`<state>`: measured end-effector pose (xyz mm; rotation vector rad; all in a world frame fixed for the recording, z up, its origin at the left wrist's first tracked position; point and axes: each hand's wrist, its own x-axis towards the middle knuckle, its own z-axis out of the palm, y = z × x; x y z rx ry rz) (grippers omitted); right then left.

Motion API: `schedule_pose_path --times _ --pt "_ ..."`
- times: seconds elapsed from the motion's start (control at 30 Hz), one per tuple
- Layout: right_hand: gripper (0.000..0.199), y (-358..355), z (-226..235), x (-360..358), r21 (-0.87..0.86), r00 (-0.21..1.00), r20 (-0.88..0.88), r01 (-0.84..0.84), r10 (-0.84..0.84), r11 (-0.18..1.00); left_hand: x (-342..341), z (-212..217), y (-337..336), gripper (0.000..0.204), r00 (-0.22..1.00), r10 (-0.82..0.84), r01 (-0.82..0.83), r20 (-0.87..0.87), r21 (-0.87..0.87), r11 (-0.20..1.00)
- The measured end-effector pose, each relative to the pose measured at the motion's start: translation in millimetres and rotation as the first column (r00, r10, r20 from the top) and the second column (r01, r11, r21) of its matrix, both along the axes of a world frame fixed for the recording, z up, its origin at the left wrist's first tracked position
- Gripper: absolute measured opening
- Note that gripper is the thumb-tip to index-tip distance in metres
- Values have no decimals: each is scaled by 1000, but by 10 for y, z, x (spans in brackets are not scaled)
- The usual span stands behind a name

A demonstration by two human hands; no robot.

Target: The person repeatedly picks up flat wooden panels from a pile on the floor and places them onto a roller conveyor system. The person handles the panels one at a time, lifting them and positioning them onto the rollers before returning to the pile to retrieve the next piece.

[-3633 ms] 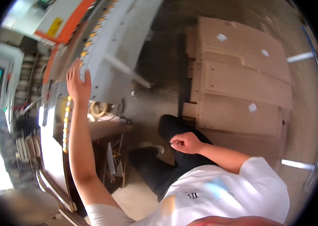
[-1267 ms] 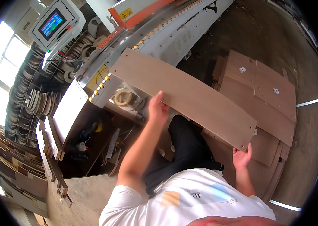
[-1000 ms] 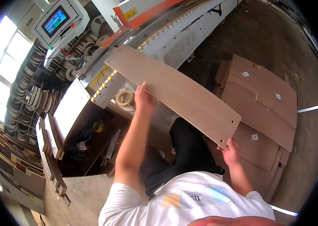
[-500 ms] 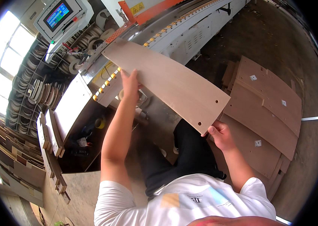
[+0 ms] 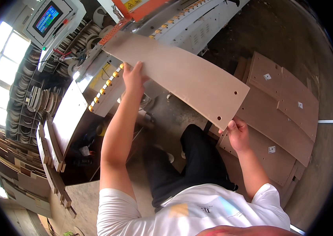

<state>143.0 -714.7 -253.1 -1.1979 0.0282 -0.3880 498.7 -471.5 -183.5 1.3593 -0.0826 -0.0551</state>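
A long brown wooden panel [image 5: 182, 70] spans the middle of the picture, its far end lying on the bed of the edge banding machine [image 5: 202, 33]. Two drilled holes show near its right end. My left hand [image 5: 133, 80] grips the panel's near long edge toward the far end, beside the row of yellow rollers [image 5: 109, 83]; part of its fingers is hidden under the board. At the near right corner, my right hand [image 5: 238, 134] pinches the panel, thumb on the edge. That end is held in the air above the floor, next to a stack of similar panels [image 5: 268, 102].
A control box with a lit screen [image 5: 48, 17] stands at the upper left, near an orange perforated guide [image 5: 113, 34]. Racks of edging rolls [image 5: 42, 96] line the left side. A white-topped table [image 5: 68, 114] carries narrow boards [image 5: 52, 143]. More panels [image 5: 18, 167] stack at far left.
The panel's right end has swung a little away from me and to the right, with my right hand following. My left hand keeps its grip. The whole view has shifted slightly.
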Motion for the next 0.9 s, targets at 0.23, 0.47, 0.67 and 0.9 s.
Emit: schedule_pose_path --times 0.23,0.47,0.67,0.9 --pt "51 -451 -35 238 -25 998 2 61 -61 998 218 -1 -495 31 999 -44 45 20 -53 998" --pt "46 -979 -15 473 24 987 -25 160 -160 987 548 -6 -1130 23 999 -46 47 -11 14 999" --pt "46 -1307 -11 795 65 985 -53 166 -163 984 852 -119 -1225 57 960 -274 272 -54 -41 961" --pt "50 -1865 -823 758 -495 869 -204 305 -450 813 -706 -1158 -940 46 707 -691 702 -150 264 661"
